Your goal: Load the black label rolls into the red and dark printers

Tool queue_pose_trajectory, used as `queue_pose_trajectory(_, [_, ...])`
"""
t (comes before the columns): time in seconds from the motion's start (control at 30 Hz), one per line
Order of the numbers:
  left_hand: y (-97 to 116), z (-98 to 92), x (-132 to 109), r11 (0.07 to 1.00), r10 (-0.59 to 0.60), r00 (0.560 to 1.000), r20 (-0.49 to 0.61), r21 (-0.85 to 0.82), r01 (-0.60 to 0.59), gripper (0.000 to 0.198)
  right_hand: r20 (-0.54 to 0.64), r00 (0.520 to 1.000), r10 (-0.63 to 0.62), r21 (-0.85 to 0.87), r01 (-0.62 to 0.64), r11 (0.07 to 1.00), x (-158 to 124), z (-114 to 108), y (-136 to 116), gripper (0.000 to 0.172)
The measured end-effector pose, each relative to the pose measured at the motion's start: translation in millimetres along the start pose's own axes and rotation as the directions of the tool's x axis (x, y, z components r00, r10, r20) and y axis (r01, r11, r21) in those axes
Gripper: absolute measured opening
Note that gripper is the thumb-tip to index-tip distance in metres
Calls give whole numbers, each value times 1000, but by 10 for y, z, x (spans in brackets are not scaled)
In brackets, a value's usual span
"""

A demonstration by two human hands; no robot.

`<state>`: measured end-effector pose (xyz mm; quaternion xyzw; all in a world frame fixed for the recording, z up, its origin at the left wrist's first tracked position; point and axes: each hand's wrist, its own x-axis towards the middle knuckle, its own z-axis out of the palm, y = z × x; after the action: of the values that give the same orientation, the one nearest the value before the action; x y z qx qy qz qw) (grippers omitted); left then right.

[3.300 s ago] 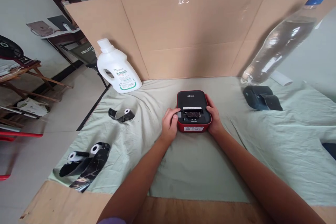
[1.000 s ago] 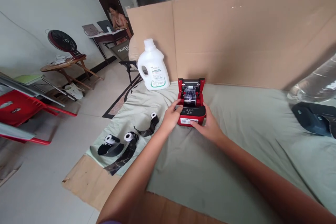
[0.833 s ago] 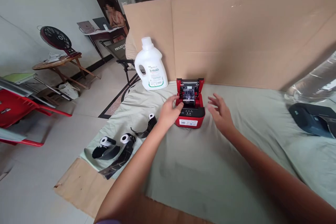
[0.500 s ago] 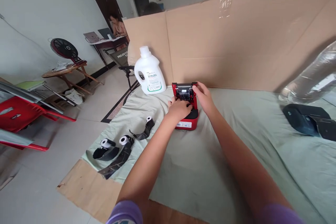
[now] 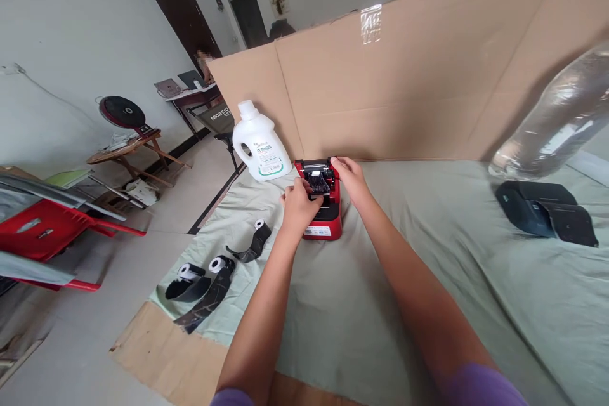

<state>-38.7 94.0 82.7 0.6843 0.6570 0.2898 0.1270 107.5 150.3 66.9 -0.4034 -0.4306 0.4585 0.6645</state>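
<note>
A small red and black label printer stands on the pale green cloth with its lid open. A dark roll sits in its open bay. My left hand rests on the printer's left side, fingers curled onto the roll. My right hand reaches to the back right of the bay, fingers bent at the roll's right end and the lid. How firmly either hand grips the roll is hidden.
A white detergent jug stands left of the printer. Three dark label rolls lie at the cloth's left. A black printer and a clear bottle are at the right. A cardboard wall stands behind.
The printer's lid went from closed to open. My right hand left the front of the printer and moved to the back of the bay; my left hand slid onto the roll.
</note>
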Motion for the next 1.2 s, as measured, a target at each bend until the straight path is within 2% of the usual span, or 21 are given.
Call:
queue_pose_trajectory(0.13, [-41,12,48,994,-23,1000,-19,-109,21,49,-1,999,38,-50,-38,998,-26,-27,-50,42])
queue_pose_trajectory(0.3, [-96,-23,93,976,-10,1000,27,-217,16,49,22,993,119,-40,-118,992,-8,-104,-101,48])
queue_pose_trajectory(0.43, [-110,-117,75,983,72,990,123,-180,-49,19,42,991,125,-60,-123,991,13,-130,-94,48])
queue_pose_trajectory(0.6, [-89,-344,17,973,229,941,249,-85,-215,28,-21,993,113,-98,-115,988,-51,-56,-113,45])
queue_pose_trajectory(0.7, [-99,-473,3,958,286,928,238,-47,-284,27,-54,994,96,-165,-104,981,-126,-9,-113,40])
queue_pose_trajectory(0.8, [-126,-554,-6,950,299,927,227,22,-312,26,-49,990,131,-193,-138,971,-193,-14,-55,24])
queue_pose_trajectory(0.83, [-132,-575,-12,949,297,926,232,36,-313,24,-50,987,149,-190,-156,969,-212,-29,-25,25])
queue_pose_trajectory(0.9, [-138,-619,-27,949,295,922,249,34,-313,22,-29,981,191,-171,-194,966,-250,-76,37,43])
queue_pose_trajectory(0.97, [-142,-664,-37,950,301,918,259,7,-314,21,58,964,259,-165,-247,955,-289,-134,84,65])
queue_pose_trajectory(1.03, [-166,-696,-25,946,321,912,255,-42,-321,20,173,927,333,-166,-306,937,-330,-191,107,82])
queue_pose_trajectory(1.13, [-275,-659,49,935,328,927,185,-202,-290,39,245,896,370,-130,-348,929,-392,-255,127,89])
queue_pose_trajectory(1.2, [-388,-567,120,924,233,956,176,-346,-161,61,280,896,344,-81,-336,939,-427,-285,164,82])
